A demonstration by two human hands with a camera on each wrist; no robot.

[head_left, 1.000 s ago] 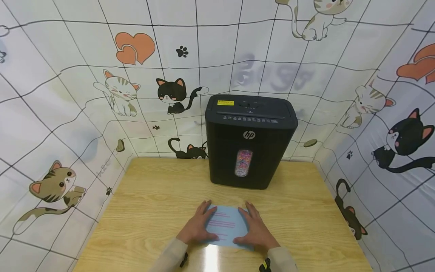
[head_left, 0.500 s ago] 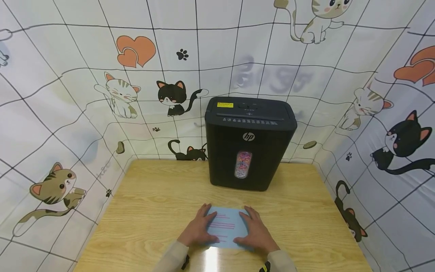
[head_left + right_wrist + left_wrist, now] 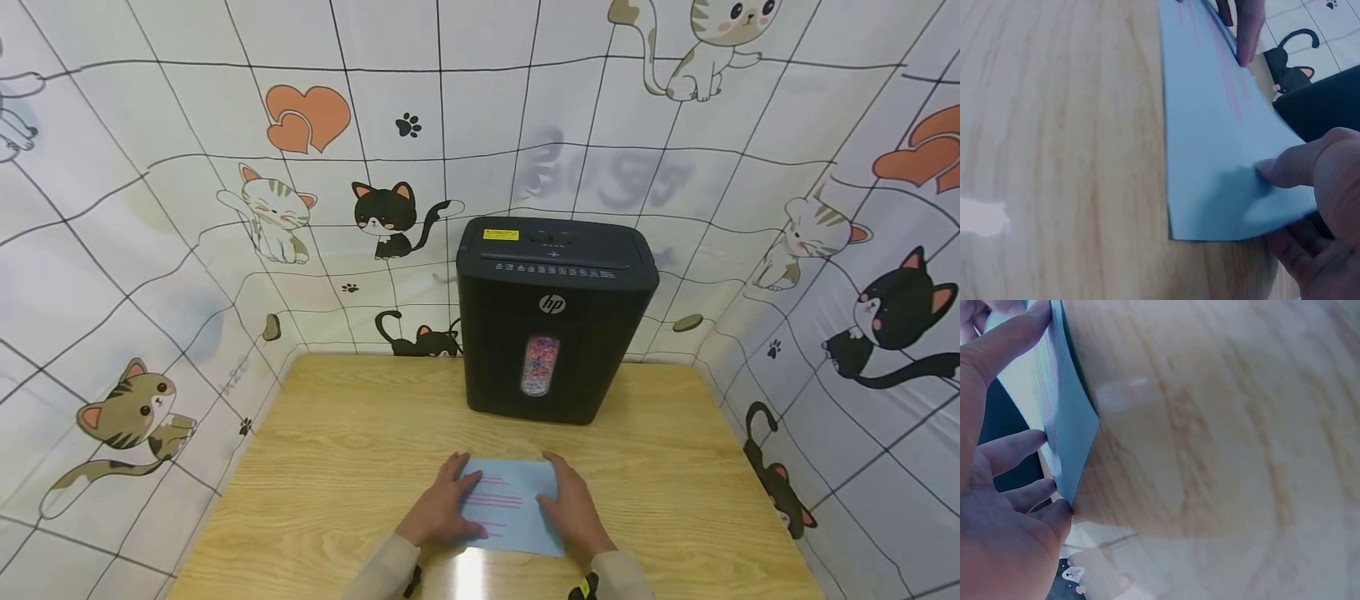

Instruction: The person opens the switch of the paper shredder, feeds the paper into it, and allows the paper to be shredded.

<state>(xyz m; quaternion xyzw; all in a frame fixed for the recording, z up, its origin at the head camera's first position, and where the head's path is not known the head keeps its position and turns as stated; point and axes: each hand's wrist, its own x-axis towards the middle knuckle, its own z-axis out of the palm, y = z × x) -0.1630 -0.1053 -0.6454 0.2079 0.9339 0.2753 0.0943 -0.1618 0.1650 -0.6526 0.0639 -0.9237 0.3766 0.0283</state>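
Note:
A light blue sheet of paper (image 3: 517, 521) with pink lines lies on the wooden table, between the two hands. My left hand (image 3: 441, 510) rests at its left side, thumb and index finger spread over the paper and other fingers along its edge. At the opposite side, my right hand (image 3: 579, 510) pinches the sheet. The right wrist view shows the right thumb (image 3: 1285, 167) on top of the paper, other fingers beneath the edge, and that side slightly raised. In the left wrist view, the left fingers (image 3: 1013, 450) touch the paper's border.
Behind the paper stands a black HP paper shredder (image 3: 555, 350), with colourful shreds behind its window. A cloth printed with cats (image 3: 300, 208) surrounds the wooden table (image 3: 337, 433) at the back and sides. Light reflects off the tabletop near the front.
My right index finger has gone from the top of the sheet to its edge, and the right thumb has shifted farther up the paper. The left hand stays nearly in place.

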